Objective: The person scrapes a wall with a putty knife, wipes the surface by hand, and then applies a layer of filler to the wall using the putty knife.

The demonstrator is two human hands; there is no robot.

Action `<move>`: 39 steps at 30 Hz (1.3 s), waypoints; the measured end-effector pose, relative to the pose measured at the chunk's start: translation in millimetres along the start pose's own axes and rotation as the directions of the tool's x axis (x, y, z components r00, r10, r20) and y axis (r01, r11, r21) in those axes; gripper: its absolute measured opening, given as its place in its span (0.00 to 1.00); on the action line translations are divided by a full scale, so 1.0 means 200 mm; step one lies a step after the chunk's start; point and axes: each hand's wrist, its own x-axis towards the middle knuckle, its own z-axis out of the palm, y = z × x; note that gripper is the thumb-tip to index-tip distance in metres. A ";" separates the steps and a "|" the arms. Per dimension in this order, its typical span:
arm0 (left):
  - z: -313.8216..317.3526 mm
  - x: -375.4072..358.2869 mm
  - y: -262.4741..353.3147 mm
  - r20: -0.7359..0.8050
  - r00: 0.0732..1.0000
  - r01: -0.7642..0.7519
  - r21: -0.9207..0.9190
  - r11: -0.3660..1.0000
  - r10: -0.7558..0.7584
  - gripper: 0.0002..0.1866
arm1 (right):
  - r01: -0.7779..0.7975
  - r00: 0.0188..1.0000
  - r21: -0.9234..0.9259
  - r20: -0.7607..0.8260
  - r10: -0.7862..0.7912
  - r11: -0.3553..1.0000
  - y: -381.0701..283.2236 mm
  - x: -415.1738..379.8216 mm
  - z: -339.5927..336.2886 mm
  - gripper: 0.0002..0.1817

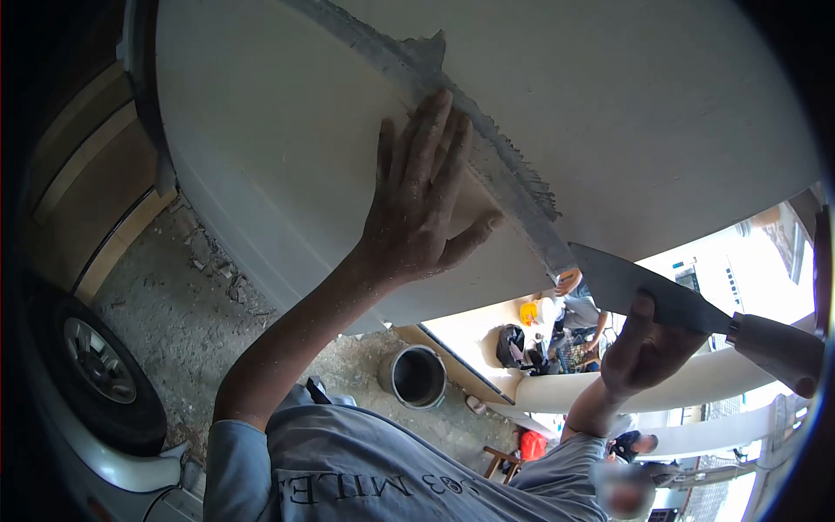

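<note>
Above me spreads a large curved pale panel (287, 148), with a grey strip of putty (513, 196) running diagonally across it. The strip's upper edge is ragged, and a smeared patch juts from it near the top. My left hand (413, 196) lies open against the panel, fingers stretched, fingertips at the strip. In my right hand (657, 352) is a putty knife (604, 274), gripped around the blade with the thumb on its face. The handle points right, and the blade's tip is close to the strip's lower end. Some right fingers are hidden behind the knife.
A dark bucket (416, 378) stands on the rough concrete floor (174, 304). At the left is a vehicle wheel (100, 361). Beyond the panel are a seated person (578, 313), a black bag (511, 346), a yellow container (528, 313) and a red bag (532, 445).
</note>
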 end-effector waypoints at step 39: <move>0.14 -0.03 0.13 -0.127 0.992 -0.028 -0.167 0.986 0.007 0.36 | -0.116 0.983 0.099 0.152 0.100 0.988 -0.05 0.10 0.06 0.22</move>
